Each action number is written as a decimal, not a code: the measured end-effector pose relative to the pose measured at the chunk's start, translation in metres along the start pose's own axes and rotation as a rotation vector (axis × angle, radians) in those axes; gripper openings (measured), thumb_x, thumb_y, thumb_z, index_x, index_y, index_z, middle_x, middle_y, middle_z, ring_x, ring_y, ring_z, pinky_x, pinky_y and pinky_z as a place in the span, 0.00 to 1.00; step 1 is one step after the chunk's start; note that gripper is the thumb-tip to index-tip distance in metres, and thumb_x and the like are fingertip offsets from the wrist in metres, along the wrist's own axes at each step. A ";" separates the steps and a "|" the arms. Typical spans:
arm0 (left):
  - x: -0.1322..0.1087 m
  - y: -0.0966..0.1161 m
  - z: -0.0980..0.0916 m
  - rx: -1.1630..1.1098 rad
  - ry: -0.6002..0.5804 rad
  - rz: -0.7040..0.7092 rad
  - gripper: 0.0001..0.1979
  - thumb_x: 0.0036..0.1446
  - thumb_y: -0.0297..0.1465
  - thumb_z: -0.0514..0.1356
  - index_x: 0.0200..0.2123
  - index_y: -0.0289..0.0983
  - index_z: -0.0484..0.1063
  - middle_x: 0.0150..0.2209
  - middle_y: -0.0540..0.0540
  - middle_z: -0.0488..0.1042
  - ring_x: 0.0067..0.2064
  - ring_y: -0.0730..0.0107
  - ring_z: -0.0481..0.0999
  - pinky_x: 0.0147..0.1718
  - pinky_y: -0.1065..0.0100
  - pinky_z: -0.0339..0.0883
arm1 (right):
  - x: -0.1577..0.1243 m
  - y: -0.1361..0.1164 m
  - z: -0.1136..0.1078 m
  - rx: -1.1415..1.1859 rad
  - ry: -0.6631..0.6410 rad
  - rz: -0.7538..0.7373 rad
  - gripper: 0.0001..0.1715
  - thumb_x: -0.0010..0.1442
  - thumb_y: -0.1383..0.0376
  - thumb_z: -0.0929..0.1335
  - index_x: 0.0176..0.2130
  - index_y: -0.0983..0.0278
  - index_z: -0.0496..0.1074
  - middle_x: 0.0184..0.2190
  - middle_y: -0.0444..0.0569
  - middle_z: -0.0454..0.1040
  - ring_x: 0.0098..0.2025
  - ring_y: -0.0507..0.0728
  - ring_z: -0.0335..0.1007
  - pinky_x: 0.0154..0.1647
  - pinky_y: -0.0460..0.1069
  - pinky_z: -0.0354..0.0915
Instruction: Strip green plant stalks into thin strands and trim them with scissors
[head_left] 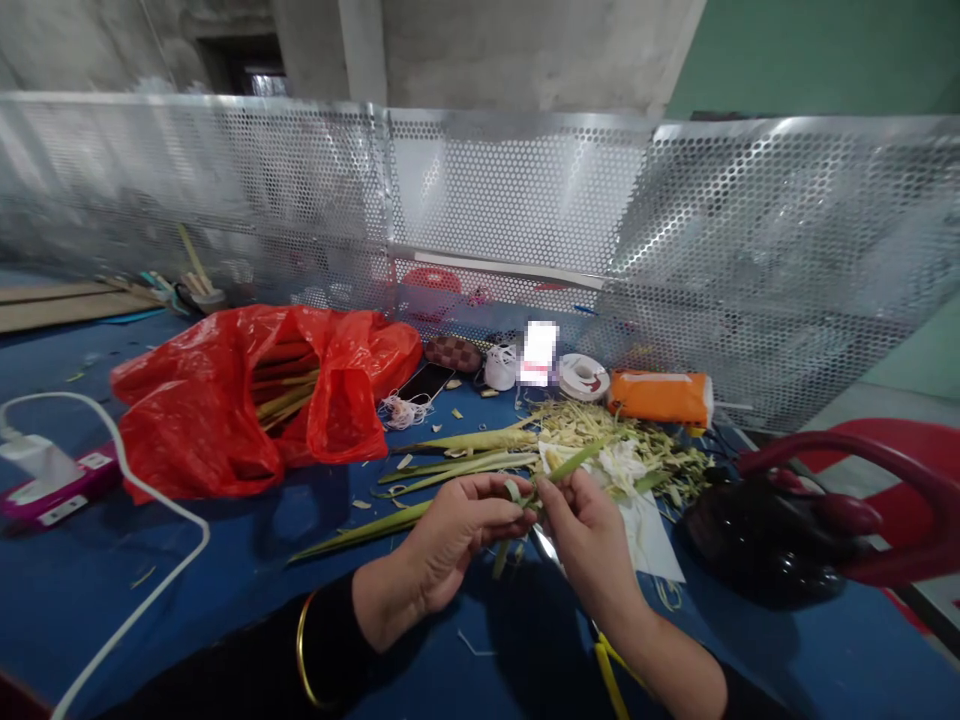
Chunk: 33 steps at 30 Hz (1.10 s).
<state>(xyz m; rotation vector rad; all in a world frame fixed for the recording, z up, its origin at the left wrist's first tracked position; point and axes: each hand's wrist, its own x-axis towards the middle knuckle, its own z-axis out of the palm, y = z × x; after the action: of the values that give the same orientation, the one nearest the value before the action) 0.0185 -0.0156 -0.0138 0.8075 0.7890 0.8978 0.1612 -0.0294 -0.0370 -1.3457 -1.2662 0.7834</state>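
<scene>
Both hands meet over the blue table. My left hand (454, 530) is closed, its thumb and fingers pinching a narrow green leaf strip (577, 461) that loops into a small pale curl at the fingertips. Close beside it, my right hand (596, 540) is closed on the same strip, thumb against forefinger; the strip's free end points up and right. Long green leaves (360, 530) lie left of and behind the hands. Under my right wrist are scissors with yellow handles (611, 682), partly hidden. Behind my right hand spreads a heap of leaf trimmings (675, 455) and white paper (654, 535).
A red plastic bag (202, 400) with dry stalks stands left. A white cable (196, 540) runs from a purple power strip (67, 495). Right is a dark kettle (765, 545). Behind are a white spool (584, 378), an orange packet (660, 397) and a perforated metal screen (510, 190).
</scene>
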 end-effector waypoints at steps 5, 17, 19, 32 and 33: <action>0.003 -0.005 0.001 0.102 0.137 0.084 0.10 0.39 0.25 0.67 0.30 0.32 0.76 0.26 0.47 0.75 0.27 0.73 0.74 0.30 0.73 0.68 | 0.000 -0.004 0.002 0.144 -0.068 0.113 0.18 0.57 0.52 0.67 0.27 0.63 0.62 0.14 0.36 0.61 0.16 0.47 0.53 0.16 0.43 0.49; 0.006 0.006 -0.004 0.172 0.200 0.130 0.10 0.39 0.27 0.66 0.30 0.32 0.76 0.26 0.47 0.75 0.25 0.74 0.72 0.24 0.74 0.65 | -0.005 -0.027 -0.018 -0.046 -0.423 -0.102 0.12 0.61 0.64 0.62 0.41 0.63 0.72 0.31 0.48 0.77 0.29 0.53 0.73 0.32 0.48 0.69; 0.004 0.008 -0.002 0.212 0.145 0.098 0.10 0.39 0.26 0.65 0.29 0.31 0.76 0.25 0.48 0.75 0.25 0.75 0.71 0.25 0.74 0.65 | -0.001 -0.032 -0.026 -0.120 -0.543 -0.184 0.15 0.62 0.66 0.61 0.44 0.61 0.74 0.32 0.47 0.77 0.32 0.54 0.74 0.35 0.49 0.69; 0.000 0.007 0.000 0.332 -0.113 -0.024 0.09 0.42 0.28 0.64 0.30 0.33 0.74 0.23 0.47 0.76 0.27 0.71 0.75 0.31 0.69 0.68 | 0.015 -0.013 -0.024 -0.260 -0.229 -0.228 0.09 0.60 0.63 0.64 0.30 0.62 0.70 0.24 0.44 0.72 0.27 0.53 0.67 0.28 0.46 0.62; 0.001 0.007 0.001 0.327 -0.109 -0.026 0.09 0.41 0.28 0.65 0.30 0.33 0.73 0.24 0.47 0.76 0.27 0.70 0.75 0.31 0.69 0.68 | 0.014 -0.013 -0.023 -0.277 -0.237 -0.210 0.09 0.60 0.63 0.64 0.30 0.62 0.70 0.24 0.43 0.72 0.27 0.53 0.66 0.27 0.46 0.61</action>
<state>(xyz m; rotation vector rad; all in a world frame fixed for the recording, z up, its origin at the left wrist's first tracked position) 0.0169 -0.0127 -0.0077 1.1204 0.8600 0.7034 0.1832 -0.0235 -0.0171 -1.3364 -1.7239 0.6500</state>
